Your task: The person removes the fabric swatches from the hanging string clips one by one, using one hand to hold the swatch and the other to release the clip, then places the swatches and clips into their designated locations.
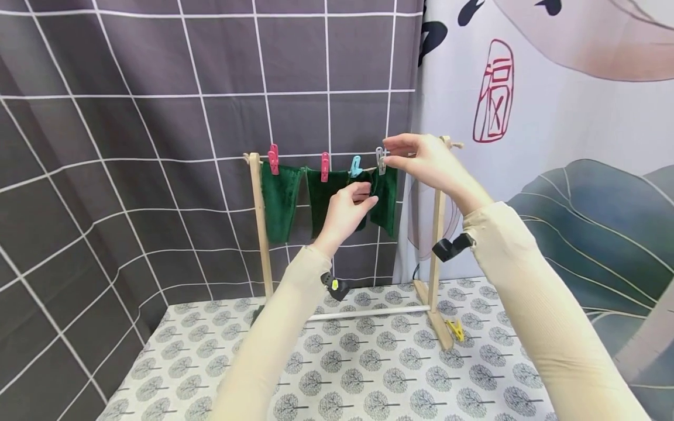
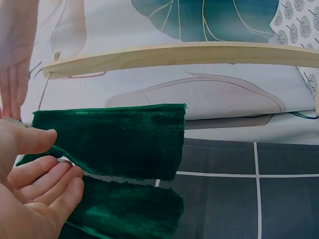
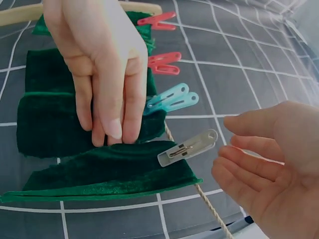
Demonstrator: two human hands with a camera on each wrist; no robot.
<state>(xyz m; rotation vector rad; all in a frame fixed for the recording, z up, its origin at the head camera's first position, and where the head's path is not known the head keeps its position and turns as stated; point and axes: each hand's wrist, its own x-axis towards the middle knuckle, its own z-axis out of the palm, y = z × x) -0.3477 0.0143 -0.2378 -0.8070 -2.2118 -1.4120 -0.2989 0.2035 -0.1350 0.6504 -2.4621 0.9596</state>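
Note:
Several dark green cloths [image 1: 281,202] hang from a thin cord on a small wooden stand. My left hand [image 1: 347,210] is at the inner edge of the rightmost cloth [image 2: 114,144], its thumb apart from its fingers. A translucent grey clothespin [image 3: 192,147] clips that cloth's top edge to the cord. Beside this clothespin my right hand [image 3: 264,169] holds nothing, its thumb and fingers spread, with a small gap showing in the right wrist view. A light blue clothespin [image 1: 356,166] and two red clothespins [image 1: 325,166] clip the cloths to the left.
The stand has a wooden post [image 1: 437,251] on each side and a white bar [image 1: 368,313] low down. A yellow clothespin [image 1: 455,330] lies by its right foot on the tree-patterned tablecloth [image 1: 342,380]. Grid-patterned and painted curtains [image 1: 210,128] hang behind.

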